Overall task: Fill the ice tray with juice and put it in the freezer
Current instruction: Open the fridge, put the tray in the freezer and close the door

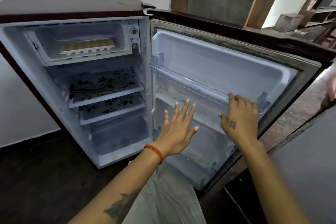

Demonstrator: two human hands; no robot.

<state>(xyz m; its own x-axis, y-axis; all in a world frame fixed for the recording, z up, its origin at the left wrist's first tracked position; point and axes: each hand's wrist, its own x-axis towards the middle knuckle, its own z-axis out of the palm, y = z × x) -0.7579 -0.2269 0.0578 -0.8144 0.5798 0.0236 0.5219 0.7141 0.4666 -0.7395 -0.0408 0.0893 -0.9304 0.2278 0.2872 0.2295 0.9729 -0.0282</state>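
- Head view takes in the small maroon single-door fridge [72, 3] standing on the dark floor, its white plastic interior laid bare from the freezer box down to the crisper.
- Swung wide toward three o'clock is the fridge door [227, 63], pale plastic liner facing us, a clear door rack [190, 80] running across its middle.
- Inside, at about nine o'clock from the hands, sit two glass shelves with black floral print [105, 85], one above the other.
- Up at eleven o'clock is the white freezer compartment [81, 42], flap open, and there's the task's thing: the white plastic ice tray [87, 47], cells showing yellow-orange juice, lying flat on the freezer floor.
- My read: liquid juice makes that tray sloshy and a touch floppy; it wants both short ends held and kept level, never one corner.
- The left hand [179, 127], red thread bracelet [154, 152] at the wrist, hovers before the door liner, fingers straight and spread, holding nothing.
- The right hand [240, 116] reaches at the clear door rack's front edge, fingers bent over it; whether they truly clamp it I cannot tell.
- Judging by this, only closing the door remains.
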